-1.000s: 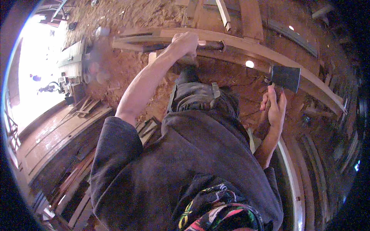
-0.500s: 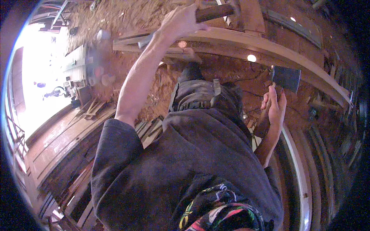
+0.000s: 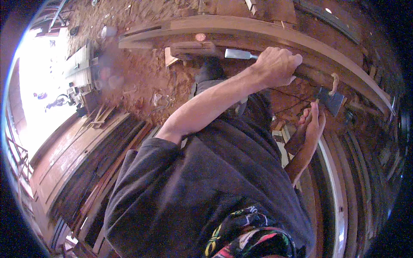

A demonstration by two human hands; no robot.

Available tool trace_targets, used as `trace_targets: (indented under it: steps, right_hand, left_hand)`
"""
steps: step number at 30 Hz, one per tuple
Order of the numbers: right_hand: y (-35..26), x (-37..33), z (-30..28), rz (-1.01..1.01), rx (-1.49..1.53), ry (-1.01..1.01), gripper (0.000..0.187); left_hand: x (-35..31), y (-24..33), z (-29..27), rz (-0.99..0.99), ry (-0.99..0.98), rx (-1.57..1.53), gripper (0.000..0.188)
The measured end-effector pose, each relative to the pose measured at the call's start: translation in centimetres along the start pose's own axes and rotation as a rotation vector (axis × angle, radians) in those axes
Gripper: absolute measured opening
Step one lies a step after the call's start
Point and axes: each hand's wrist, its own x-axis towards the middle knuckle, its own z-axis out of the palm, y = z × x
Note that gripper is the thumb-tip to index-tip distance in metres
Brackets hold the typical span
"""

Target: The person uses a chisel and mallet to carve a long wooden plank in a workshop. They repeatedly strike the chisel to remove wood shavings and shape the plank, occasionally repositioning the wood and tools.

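My left hand (image 3: 277,66) is closed in a fist, stretched across in front of me. From it a pale metal chisel blade (image 3: 238,53) points left; the fist hides its handle. To the right, my right hand (image 3: 316,120) is closed round a tool with a brown wooden grip (image 3: 297,139). That tool's dark, squarish head (image 3: 331,101) stands beyond the fingers, and its exact kind is unclear. A small light-brown curved piece (image 3: 334,84) shows against the head's upper edge. The two hands are apart, and the long wooden beam (image 3: 241,26) lies beyond them.
A wooden block (image 3: 189,50) sits near my foot on the reddish ground. Stacked boards (image 3: 103,180) lie at the lower left, beside a panelled wooden door (image 3: 73,159). Long timbers (image 3: 331,185) run along my right side. A white container (image 3: 108,31) stands at the far left.
My left hand has swung right and nearer with the chisel, from over the beam toward the right hand. The right hand's tool has tilted and shifted slightly right and nearer.
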Motion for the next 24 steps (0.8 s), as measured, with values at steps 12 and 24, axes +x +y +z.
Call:
trace_targets:
  steps: [12,24]
  right_hand:
    - [1.1,-0.3,-0.4,0.035,0.102,0.051,0.03]
    - [-0.5,-0.8,-0.4,-0.009,0.02,0.086,0.031]
  left_hand:
    - [-0.8,-3.9,0.8,-0.172,-0.013,0.131,0.035]
    - [-2.4,-6.9,1.2,-0.127,0.017,0.143,0.04]
